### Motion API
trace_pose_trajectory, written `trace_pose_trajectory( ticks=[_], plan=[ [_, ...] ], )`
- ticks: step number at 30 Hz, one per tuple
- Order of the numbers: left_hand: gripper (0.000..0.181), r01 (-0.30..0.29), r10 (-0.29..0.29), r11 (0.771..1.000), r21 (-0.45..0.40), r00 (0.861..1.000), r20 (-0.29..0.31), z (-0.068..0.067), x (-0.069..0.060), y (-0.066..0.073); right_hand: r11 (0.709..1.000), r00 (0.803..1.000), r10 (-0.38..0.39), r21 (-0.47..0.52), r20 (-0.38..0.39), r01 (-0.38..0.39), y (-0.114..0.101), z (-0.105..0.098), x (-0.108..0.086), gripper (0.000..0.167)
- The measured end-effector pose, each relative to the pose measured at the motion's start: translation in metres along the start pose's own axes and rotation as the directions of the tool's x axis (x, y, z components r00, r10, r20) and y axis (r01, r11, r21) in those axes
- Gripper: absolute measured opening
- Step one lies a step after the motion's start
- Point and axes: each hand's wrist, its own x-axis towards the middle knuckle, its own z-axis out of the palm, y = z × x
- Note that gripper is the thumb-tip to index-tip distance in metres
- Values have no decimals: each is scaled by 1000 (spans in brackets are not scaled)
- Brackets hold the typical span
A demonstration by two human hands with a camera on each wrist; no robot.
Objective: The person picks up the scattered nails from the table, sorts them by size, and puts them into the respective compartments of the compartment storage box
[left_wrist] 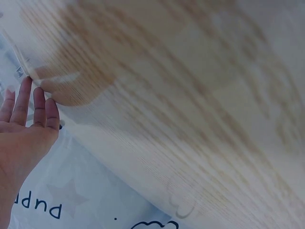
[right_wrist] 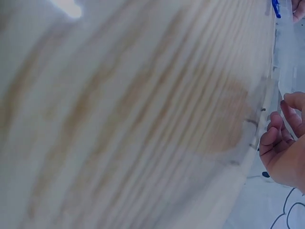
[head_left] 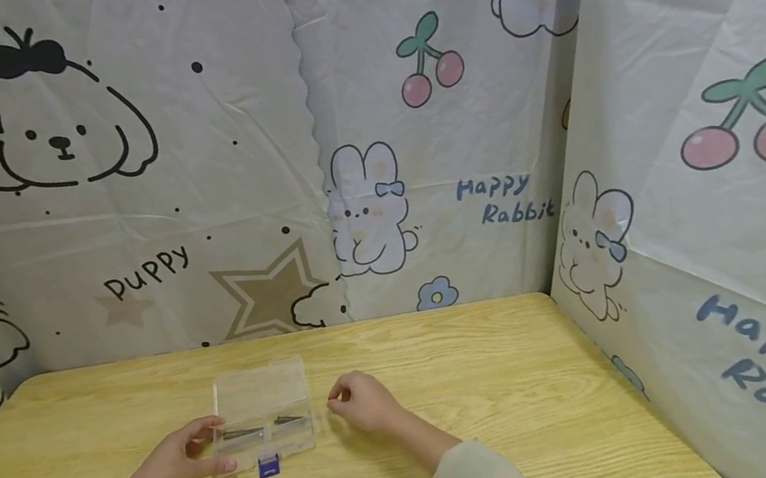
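On the table, a clear plastic storage box [head_left: 292, 449] lies with its transparent lid [head_left: 259, 388] laid back. Dark screws or nails [head_left: 242, 433] lie in its left compartment, and more dark screws or nails [head_left: 290, 419] in the right one. A blue latch [head_left: 269, 466] sticks out at the front. My left hand [head_left: 177, 464] holds the box by its left side, thumb at the front corner, fingers farther back. Just right of the box is my right hand [head_left: 367, 402], fingers bent and apart from the box; whether anything small is between its fingertips cannot be made out.
The yellow wood-grain table [head_left: 499, 389] reaches back to a hanging cloth [head_left: 243, 127] printed with cartoon animals. Another printed cloth [head_left: 729, 215] hangs along the right edge.
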Motion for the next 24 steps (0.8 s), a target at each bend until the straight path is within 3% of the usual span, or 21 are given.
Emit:
trace_pose_trajectory(
  ticks=[11,24],
  plan=[
    [78,0,0,1000,2,1000,-7,1,0,-2,996,995,86,-2,-55,-86,18,-3,1,10],
    [78,3,-3,1000,-13,1000,2,0,-1,0,991,992,120,-55,-44,-122,20,1,3,12]
  ],
)
